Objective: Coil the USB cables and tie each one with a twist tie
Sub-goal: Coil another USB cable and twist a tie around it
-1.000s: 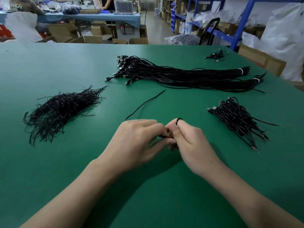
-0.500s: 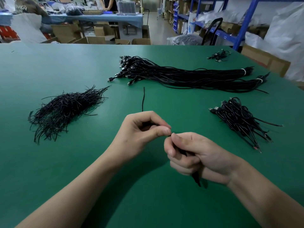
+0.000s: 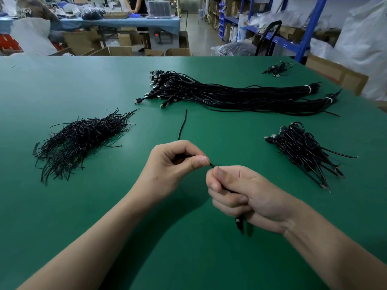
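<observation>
Green tabletop (image 3: 83, 216) in a warehouse, shelving & boxes behind. Left grip (image 3: 173, 166) pinching thin black twist tie (image 3: 182, 126) btwn thumb & forefinger, free end sticking up toward far side. Right grip (image 3: 247, 195) clenched round USB cable (image 3: 239, 223), plug end poking out below fist. Heap of loose ties (image 3: 83, 141) at left, straight cable bundle (image 3: 230, 95) at back, pile of coiled cables (image 3: 303, 149) at right.
</observation>
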The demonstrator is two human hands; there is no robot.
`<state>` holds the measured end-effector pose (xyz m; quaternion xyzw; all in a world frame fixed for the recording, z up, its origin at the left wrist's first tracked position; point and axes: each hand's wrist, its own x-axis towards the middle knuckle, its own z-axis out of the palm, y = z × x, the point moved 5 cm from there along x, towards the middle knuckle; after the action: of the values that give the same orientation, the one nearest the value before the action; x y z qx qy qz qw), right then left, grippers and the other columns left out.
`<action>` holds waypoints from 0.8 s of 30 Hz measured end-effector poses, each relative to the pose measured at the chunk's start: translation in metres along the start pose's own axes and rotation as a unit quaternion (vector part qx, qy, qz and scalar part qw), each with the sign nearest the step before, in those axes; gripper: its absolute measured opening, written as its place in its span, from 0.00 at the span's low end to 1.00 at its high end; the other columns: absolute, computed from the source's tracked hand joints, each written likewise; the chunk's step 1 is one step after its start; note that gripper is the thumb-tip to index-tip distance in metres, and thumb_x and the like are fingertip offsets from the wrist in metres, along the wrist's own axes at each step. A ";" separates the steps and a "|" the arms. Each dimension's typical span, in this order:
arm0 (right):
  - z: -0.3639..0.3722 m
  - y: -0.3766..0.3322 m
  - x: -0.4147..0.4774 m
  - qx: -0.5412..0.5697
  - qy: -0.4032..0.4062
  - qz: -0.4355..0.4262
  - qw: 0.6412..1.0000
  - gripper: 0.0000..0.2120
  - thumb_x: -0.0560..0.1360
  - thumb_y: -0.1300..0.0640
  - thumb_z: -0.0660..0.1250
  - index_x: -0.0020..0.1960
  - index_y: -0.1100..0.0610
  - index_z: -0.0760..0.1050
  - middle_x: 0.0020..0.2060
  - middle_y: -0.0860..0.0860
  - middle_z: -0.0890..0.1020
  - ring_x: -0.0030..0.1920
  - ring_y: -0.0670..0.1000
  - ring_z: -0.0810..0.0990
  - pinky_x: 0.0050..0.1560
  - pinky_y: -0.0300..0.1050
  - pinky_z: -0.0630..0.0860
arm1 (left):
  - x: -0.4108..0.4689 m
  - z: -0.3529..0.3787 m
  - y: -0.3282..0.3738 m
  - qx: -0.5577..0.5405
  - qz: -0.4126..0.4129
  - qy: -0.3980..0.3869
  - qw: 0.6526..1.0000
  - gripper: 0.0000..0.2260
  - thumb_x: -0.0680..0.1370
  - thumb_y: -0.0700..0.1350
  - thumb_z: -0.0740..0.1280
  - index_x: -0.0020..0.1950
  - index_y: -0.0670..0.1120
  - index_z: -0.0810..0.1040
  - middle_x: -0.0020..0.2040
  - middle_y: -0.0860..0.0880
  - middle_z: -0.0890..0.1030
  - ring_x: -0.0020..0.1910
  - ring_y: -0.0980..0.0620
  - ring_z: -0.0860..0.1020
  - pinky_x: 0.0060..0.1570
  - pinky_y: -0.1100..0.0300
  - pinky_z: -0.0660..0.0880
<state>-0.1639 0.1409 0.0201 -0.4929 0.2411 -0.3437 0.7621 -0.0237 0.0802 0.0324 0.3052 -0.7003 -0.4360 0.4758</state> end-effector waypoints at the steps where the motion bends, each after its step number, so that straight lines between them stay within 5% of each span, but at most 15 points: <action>1: -0.001 -0.003 0.001 0.015 0.007 -0.023 1.000 0.15 0.84 0.50 0.57 0.44 0.54 0.76 0.25 0.44 0.63 0.25 0.43 0.58 0.26 0.34 0.55 | -0.001 0.003 -0.002 0.009 -0.002 -0.003 1.000 0.05 0.75 0.49 0.72 0.42 0.50 0.85 0.39 0.49 0.84 0.39 0.54 0.80 0.43 0.62 0.74; 4: -0.003 -0.012 0.004 0.073 0.040 -0.097 0.992 0.15 0.84 0.51 0.56 0.47 0.56 0.78 0.25 0.43 0.66 0.24 0.41 0.61 0.25 0.34 0.59 | -0.004 0.016 -0.006 0.092 0.005 -0.039 0.995 0.05 0.80 0.45 0.67 0.49 0.52 0.83 0.42 0.61 0.83 0.44 0.64 0.79 0.48 0.69 0.72; 10: -0.021 -0.021 0.004 0.109 0.218 -0.205 0.948 0.15 0.82 0.52 0.57 0.52 0.60 0.77 0.30 0.49 0.76 0.27 0.45 0.73 0.27 0.36 0.71 | -0.013 0.049 -0.010 0.251 0.046 -0.153 0.955 0.09 0.84 0.44 0.63 0.48 0.42 0.79 0.39 0.47 0.79 0.39 0.46 0.76 0.45 0.50 0.75; 16: -0.040 -0.021 -0.002 -0.153 0.346 -0.240 0.894 0.18 0.86 0.54 0.52 0.52 0.63 0.76 0.44 0.57 0.87 0.45 0.55 0.87 0.45 0.42 0.81 | -0.016 0.045 0.004 0.356 0.126 -0.142 0.915 0.11 0.83 0.50 0.63 0.54 0.47 0.83 0.43 0.50 0.83 0.40 0.48 0.79 0.42 0.53 0.76; 20: -0.042 -0.014 -0.003 -0.342 0.369 -0.166 0.848 0.16 0.86 0.54 0.55 0.48 0.58 0.78 0.38 0.51 0.86 0.39 0.47 0.85 0.41 0.40 0.80 | -0.014 0.029 0.017 0.375 0.191 -0.095 0.902 0.08 0.81 0.50 0.69 0.47 0.47 0.83 0.38 0.54 0.77 0.34 0.52 0.74 0.35 0.55 0.74; 24: -0.031 -0.005 0.002 -0.426 0.301 -0.093 0.848 0.19 0.84 0.47 0.56 0.40 0.57 0.73 0.26 0.48 0.76 0.25 0.44 0.70 0.29 0.35 0.66 | -0.006 0.011 0.020 0.300 0.165 -0.043 0.939 0.05 0.75 0.48 0.76 0.43 0.46 0.85 0.36 0.54 0.76 0.34 0.56 0.74 0.36 0.65 0.70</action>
<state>-0.1857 0.1203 0.0122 -0.6613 0.5345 -0.4083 0.3320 -0.0315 0.0975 0.0458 0.2952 -0.8587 -0.1340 0.3969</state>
